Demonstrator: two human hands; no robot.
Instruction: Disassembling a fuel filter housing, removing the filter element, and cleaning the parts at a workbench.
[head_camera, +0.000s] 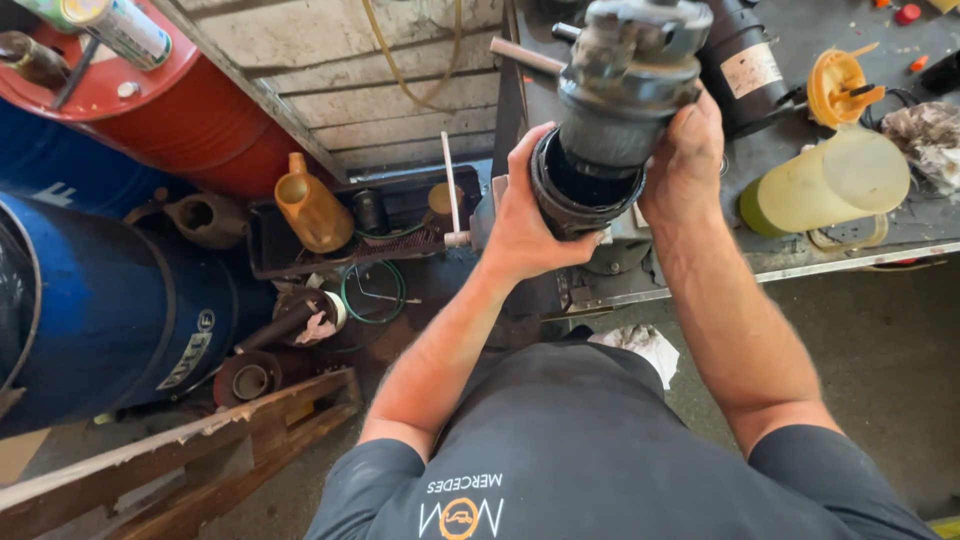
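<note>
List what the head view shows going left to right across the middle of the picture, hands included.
Blue drum → orange jug → left hand → dark cylindrical part → right hand → yellowish plastic jug.

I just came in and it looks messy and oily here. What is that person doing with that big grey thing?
A person is holding up a grimy grey cylindrical machine part with both bare hands. The left hand grips its black ring-shaped bottom end, and the right hand wraps around its side. Behind it is a metal workbench with a yellowish plastic jug lying on it. On the left are blue barrels and a red barrel.
</note>
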